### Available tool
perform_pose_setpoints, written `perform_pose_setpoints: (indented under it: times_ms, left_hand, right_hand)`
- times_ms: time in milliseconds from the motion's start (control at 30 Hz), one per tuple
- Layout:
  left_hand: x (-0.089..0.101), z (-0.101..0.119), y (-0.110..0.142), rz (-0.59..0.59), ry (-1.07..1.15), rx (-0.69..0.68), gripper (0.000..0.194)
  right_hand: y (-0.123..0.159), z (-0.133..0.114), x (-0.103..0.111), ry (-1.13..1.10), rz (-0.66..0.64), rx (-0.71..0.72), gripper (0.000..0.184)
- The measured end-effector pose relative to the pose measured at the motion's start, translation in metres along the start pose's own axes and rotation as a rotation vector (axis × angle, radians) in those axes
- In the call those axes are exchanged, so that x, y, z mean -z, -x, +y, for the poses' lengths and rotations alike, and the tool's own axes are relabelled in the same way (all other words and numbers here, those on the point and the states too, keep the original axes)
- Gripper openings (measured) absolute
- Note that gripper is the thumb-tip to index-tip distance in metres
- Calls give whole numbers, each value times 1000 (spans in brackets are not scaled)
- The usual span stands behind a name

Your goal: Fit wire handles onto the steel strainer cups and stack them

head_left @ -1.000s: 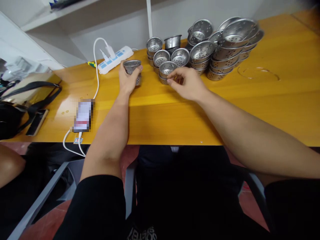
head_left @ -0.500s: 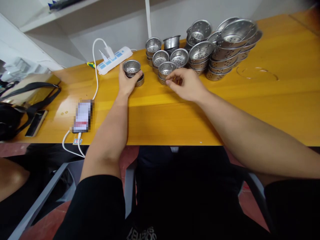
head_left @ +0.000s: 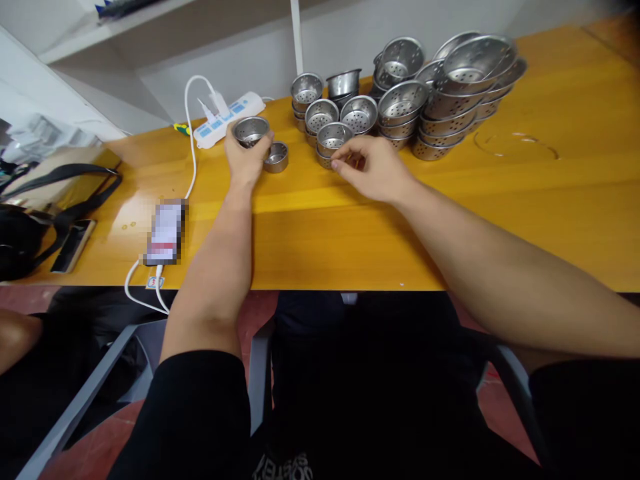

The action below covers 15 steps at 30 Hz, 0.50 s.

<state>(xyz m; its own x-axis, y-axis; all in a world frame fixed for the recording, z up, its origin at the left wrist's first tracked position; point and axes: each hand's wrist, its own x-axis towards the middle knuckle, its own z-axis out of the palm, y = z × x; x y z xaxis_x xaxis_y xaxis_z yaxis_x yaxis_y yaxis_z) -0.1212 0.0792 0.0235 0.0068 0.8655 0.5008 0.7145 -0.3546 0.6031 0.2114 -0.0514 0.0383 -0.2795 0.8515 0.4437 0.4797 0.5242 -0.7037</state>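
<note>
My left hand (head_left: 246,160) is closed around a small metal cup with a perforated base (head_left: 251,131), thumb on its right side, and holds it upright. Just right of it, a shorter metal cup (head_left: 277,159) stands on the yellow table (head_left: 320,240). My right hand (head_left: 375,167) hovers at or against the front pair of stacked perforated cups (head_left: 334,141), covering part of their right side. Its fingers are loosely curved, thumb and index slightly apart, with nothing visible between them. Whether the fingertips touch the cups, I cannot tell.
Taller stacks of perforated metal cups (head_left: 450,120) stand at the back right. A white power strip (head_left: 230,120) lies behind my left hand, its cable running to a phone (head_left: 167,232). A bag strap (head_left: 75,200) and another person's arm (head_left: 17,343) are at the left.
My left hand has moved left with its cup, off the shorter cup, which now shows fully on the table. The right hand has stayed almost still.
</note>
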Motion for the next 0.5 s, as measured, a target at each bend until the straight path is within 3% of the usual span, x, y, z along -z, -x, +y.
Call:
perform_pose_setpoints:
  times_ms: [133, 233, 500]
  left_hand:
    - [1, 17, 5, 150, 154, 0, 108]
    - [1, 31, 11, 200, 266, -14, 100]
    - [-7, 45, 18, 182, 351, -26, 96]
  right_hand:
    - [0, -1, 0, 11, 1, 9, 17]
    - [0, -1, 0, 1, -4, 11, 17]
    - [1, -3, 1, -5, -16, -8, 24]
